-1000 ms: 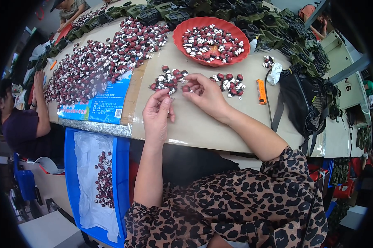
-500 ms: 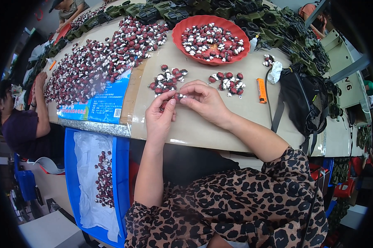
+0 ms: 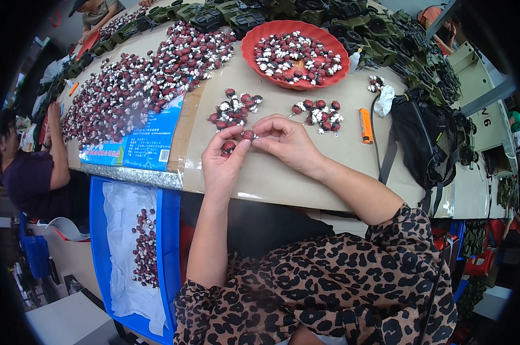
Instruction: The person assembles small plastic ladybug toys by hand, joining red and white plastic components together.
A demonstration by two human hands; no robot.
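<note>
Close together over the table, my left hand (image 3: 221, 164) and my right hand (image 3: 291, 144) pinch one small dark-red and black ball-shaped figure (image 3: 248, 135) between their fingertips. A second dark-red figure (image 3: 229, 146) sits in the curled fingers of my left hand. Just beyond my hands lies a small cluster of dark-red, black and white figures (image 3: 234, 111). To the right of it is another small cluster (image 3: 319, 115). Further back, a scalloped red bowl (image 3: 249, 53) holds many more of them.
A large heap of figures (image 3: 127, 95) covers blue printed cardboard (image 3: 150, 141) at left. Below the table edge is a blue bin (image 3: 169, 230). On the right are an orange box (image 3: 366, 125) and black bag (image 3: 418, 138). Green toy vehicles (image 3: 381, 43) line the back. Co-workers sit around.
The pinched figure has turned between my fingertips, so more of its red side shows. My left thumb has shifted a little, uncovering more of the second figure. Otherwise my hands stay in place.
</note>
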